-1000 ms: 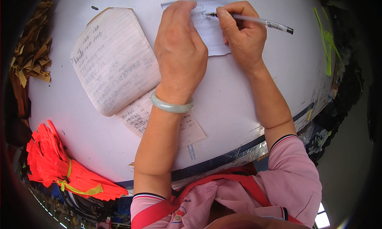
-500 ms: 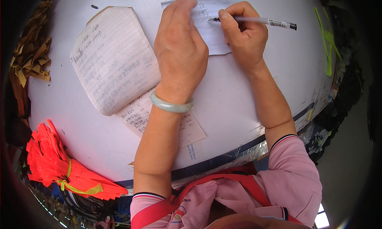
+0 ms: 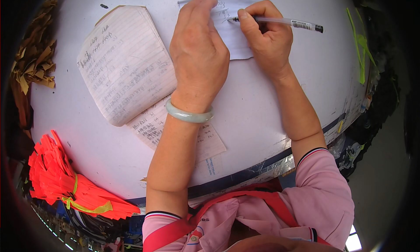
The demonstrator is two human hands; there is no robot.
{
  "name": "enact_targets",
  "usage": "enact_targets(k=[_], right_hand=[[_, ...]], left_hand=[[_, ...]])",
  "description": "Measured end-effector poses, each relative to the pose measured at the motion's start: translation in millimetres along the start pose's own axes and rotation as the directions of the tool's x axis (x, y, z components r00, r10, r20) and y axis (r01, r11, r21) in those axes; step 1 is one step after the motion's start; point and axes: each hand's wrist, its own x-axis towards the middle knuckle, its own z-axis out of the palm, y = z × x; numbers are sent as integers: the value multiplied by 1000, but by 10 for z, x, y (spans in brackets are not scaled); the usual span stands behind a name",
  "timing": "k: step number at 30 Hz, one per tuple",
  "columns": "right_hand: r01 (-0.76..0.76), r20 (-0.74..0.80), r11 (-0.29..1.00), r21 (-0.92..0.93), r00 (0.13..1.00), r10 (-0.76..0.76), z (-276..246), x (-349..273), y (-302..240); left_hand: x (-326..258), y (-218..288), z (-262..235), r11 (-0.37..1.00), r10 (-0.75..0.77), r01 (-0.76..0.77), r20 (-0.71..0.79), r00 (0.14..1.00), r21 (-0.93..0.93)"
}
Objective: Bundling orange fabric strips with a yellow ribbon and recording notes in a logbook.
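My right hand [image 3: 272,40] pinches a clear-barrelled pen [image 3: 284,22] with a black end. Its tip touches a small white sheet of paper [image 3: 239,44] that bears some handwritten marks. On the left part of that sheet rests my left hand [image 3: 199,48], fingers stretched out side by side, holding nothing; what lies under its palm is hidden. A pale green bangle [image 3: 189,116] circles my left wrist. Left of this hand lies an open notebook [image 3: 127,68] with lined, handwritten pages, its lower page partly covered by my left forearm.
A bundle of red-orange strips [image 3: 65,182], tied with a yellow band, lies at the table's near left edge. Brown strips [image 3: 35,61] hang at the far left. Bright green strips [image 3: 361,44] lie to the right on the white table [image 3: 245,116].
My right hand and the pen have shifted very slightly left, the tip staying at the paper. My left hand has stayed nearly still.
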Motion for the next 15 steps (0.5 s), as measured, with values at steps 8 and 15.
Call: enact_targets(k=[8, 15], right_hand=[[35, 2, 998, -56, 999, -35, -13, -1, -15], [-9, -7, 999, -39, 1000, 9, -19, -12, -19]], left_hand=[[2, 2, 3, 1000, 7, -7, -4, 1000, -3], [3, 10, 1, 1000, 3, -3, -4, 1000, 5]])
